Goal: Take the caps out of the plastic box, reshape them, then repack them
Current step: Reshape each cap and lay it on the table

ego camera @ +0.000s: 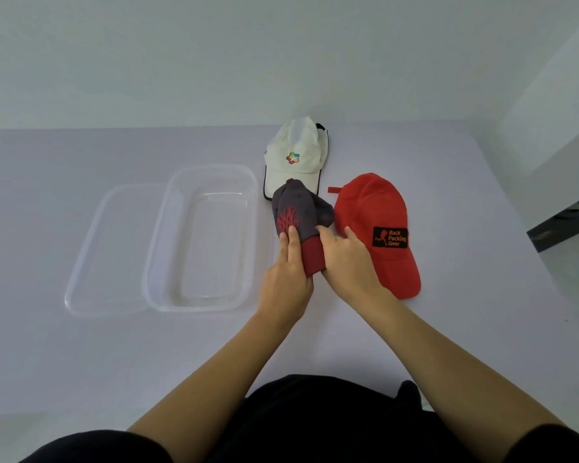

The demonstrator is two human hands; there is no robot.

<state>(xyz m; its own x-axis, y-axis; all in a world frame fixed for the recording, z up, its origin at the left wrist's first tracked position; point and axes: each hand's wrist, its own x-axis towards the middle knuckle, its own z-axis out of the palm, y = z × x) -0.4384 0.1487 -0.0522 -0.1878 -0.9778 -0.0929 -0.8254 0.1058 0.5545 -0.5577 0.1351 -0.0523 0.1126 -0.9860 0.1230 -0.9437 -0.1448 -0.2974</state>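
Left hand (286, 279) and right hand (348, 262) pinch the grey cap (298, 208) by its brim beside the plastic box (214, 167), seemingly reshaping it before repacking.

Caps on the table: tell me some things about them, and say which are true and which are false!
1. The plastic box holds no caps. True.
2. The left hand and the right hand both hold the grey cap. True.
3. The red cap lies in the plastic box. False: it lies on the table, right of the grey cap.
4. The white cap bears a black patch with words. False: it bears a colourful logo; that patch is on the red cap.
5. The lid covers the plastic box. False: it lies at its left.
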